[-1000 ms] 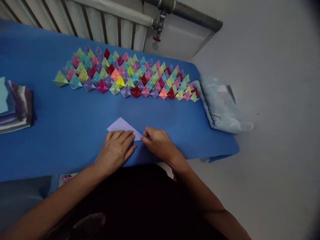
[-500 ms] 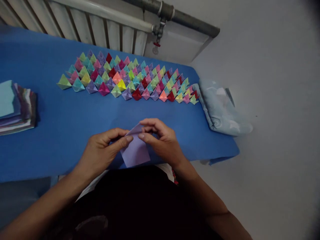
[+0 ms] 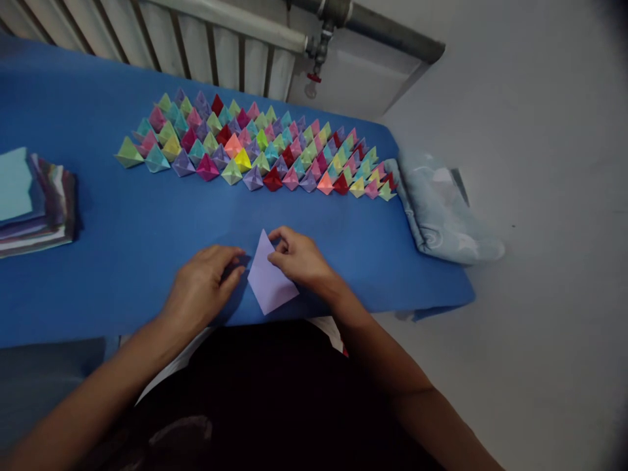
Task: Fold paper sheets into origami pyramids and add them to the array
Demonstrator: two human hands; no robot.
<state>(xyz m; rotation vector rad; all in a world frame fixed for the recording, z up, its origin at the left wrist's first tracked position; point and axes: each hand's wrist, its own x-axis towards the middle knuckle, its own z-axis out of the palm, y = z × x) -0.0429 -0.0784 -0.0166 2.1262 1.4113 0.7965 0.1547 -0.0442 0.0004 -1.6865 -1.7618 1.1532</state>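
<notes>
A folded sheet of lilac origami paper (image 3: 271,282) is near the table's front edge, its pointed end toward the far side. My right hand (image 3: 298,260) pinches its right edge between thumb and fingers. Just left of the paper is my left hand (image 3: 209,275), thumb and fingers apart with nothing between them. Beyond both hands stand rows of small folded paper boats (image 3: 255,178) in many colours.
A stack of coloured paper (image 3: 36,203) lies at the left on the blue-covered table (image 3: 161,261). At the right end rests a folded grey-blue cloth (image 3: 436,209). Behind the table are a white radiator (image 3: 226,59) and a pipe with a red-handled valve (image 3: 316,65).
My left hand has let go of the lilac paper and moved slightly left. The paper has turned, its folded tip now pointing away from me. My right hand still holds it.
</notes>
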